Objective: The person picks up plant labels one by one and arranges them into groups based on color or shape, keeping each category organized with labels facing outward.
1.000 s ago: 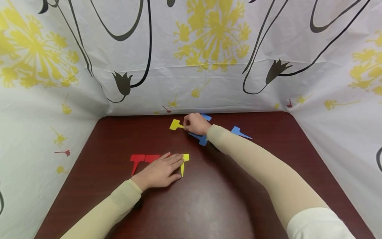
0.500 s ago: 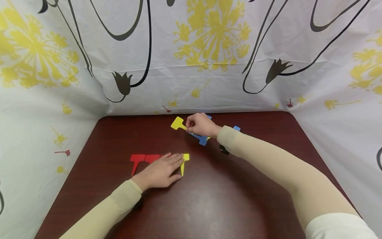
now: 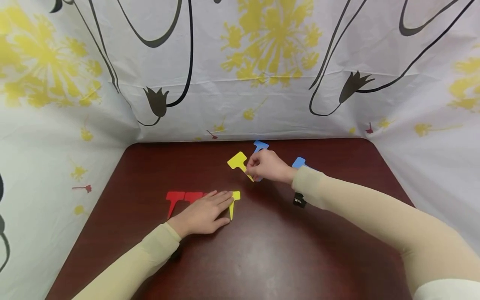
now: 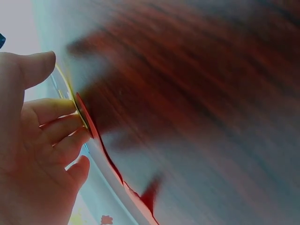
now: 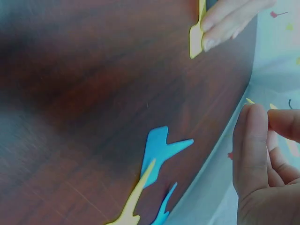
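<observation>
My right hand (image 3: 268, 166) pinches the stem of a yellow T-shaped plant label (image 3: 237, 160), its broad head pointing to the far left. In the right wrist view that hand (image 5: 262, 154) covers nearly all of the held label. My left hand (image 3: 205, 211) rests with extended fingers over a row of labels. A red plant label (image 3: 175, 196) and another red label (image 3: 193, 196) show beside it, and the head of a yellow label (image 3: 236, 195) peeks out past the fingertips. What lies beneath the palm is hidden.
Blue labels lie near the back: one blue label (image 3: 261, 145) by the far edge, another blue label (image 3: 299, 162) partly behind the right sleeve. In the right wrist view a yellow label (image 5: 133, 199) overlaps a blue label (image 5: 157, 151). A patterned curtain (image 3: 210, 75) encloses the dark table (image 3: 262, 258).
My right hand has drawn the yellow label up from the back of the table, rightward and slightly nearer to me, and its head has turned. The left hand stays in place.
</observation>
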Motion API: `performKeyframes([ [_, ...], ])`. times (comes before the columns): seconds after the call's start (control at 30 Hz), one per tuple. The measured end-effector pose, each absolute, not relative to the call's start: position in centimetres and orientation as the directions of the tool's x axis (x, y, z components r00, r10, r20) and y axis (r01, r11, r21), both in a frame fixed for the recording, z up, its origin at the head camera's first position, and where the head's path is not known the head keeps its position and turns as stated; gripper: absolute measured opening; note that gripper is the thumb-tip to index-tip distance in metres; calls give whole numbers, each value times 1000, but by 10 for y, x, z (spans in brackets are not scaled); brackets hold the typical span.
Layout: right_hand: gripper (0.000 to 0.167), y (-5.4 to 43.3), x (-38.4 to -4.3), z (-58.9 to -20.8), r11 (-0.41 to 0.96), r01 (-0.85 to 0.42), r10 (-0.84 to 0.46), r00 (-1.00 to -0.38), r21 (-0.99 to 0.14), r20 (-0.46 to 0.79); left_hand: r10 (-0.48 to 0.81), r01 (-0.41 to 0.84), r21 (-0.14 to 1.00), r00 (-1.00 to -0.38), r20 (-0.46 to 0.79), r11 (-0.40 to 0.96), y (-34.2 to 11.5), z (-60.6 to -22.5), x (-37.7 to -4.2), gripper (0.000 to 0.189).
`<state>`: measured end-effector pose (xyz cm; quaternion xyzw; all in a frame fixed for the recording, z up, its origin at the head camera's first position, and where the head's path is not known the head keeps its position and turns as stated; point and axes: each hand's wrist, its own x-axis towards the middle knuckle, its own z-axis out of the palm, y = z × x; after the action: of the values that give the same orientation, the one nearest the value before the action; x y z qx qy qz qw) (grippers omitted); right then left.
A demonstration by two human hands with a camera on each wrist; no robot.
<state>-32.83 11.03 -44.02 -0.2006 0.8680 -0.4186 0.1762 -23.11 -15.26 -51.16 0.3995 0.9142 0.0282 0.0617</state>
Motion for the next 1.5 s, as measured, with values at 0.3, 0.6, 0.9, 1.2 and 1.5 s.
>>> performKeyframes([
  [0.3, 11, 130, -309, -449, 509, 8, -447, -852, -861, -272, 721, 714, 103, -685, -106, 693, -151, -507, -230, 72],
  [0.6, 13, 137, -291, -466, 462, 192, -434, -802, -866, -410, 712, 707, 89, -691, -128, 702, -151, -507, -228, 73],
  [0.9, 13, 134, -277, -481, 447, 295, -427, -759, -844, -492, 712, 708, 85, -691, -128, 702, -150, -508, -228, 72],
  [1.2, 11, 130, -274, -478, 566, 34, -487, -792, -824, -367, 722, 717, 94, -681, -121, 691, -150, -508, -229, 72],
  [1.5, 32, 127, -284, -482, 463, -877, -869, -477, -125, 131, 722, 719, 79, -680, -124, 690, -152, -509, -230, 72],
])
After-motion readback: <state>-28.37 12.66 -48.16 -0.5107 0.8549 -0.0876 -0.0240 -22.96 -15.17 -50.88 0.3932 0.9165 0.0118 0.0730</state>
